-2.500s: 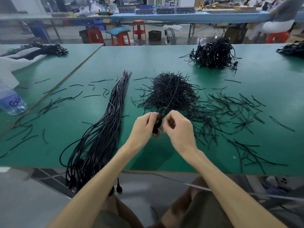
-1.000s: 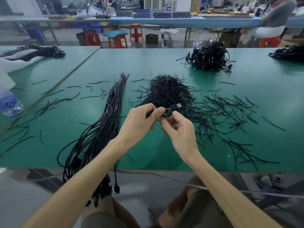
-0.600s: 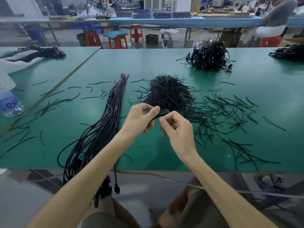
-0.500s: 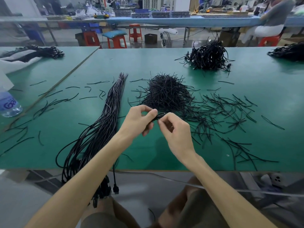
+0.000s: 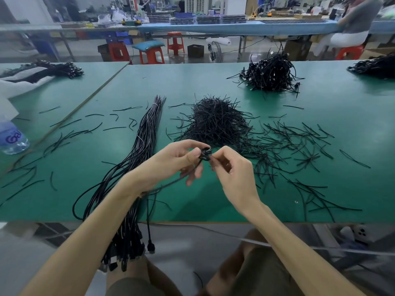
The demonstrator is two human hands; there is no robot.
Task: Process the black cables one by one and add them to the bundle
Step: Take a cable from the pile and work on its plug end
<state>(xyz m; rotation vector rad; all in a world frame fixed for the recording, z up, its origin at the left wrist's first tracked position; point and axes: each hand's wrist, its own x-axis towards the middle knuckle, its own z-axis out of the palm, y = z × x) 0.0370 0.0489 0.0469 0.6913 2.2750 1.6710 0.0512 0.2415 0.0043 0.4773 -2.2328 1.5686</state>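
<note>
Both hands meet above the green table (image 5: 213, 86), near its front edge. My left hand (image 5: 171, 163) pinches a small coiled black cable (image 5: 205, 153) between thumb and forefinger. My right hand (image 5: 232, 169) pinches the same coil from the right. A loose length of this cable trails down-left under my left hand. The long bundle of straightened black cables (image 5: 139, 150) lies to the left, its plug ends hanging over the table's front edge. A heap of black twist ties (image 5: 215, 122) sits just behind my hands. A pile of coiled cables (image 5: 269, 75) lies at the far right.
Loose black ties (image 5: 299, 146) are scattered to the right and others (image 5: 64, 135) to the left. A water bottle (image 5: 11, 137) stands at the left edge. More cables (image 5: 376, 66) lie at the far right corner and on the adjoining left table (image 5: 57, 69). Stools and a seated person are behind.
The coil has come partly undone: a length of cable now trails down-left from my hands. Both hands stay together on it, a little lower than before.
</note>
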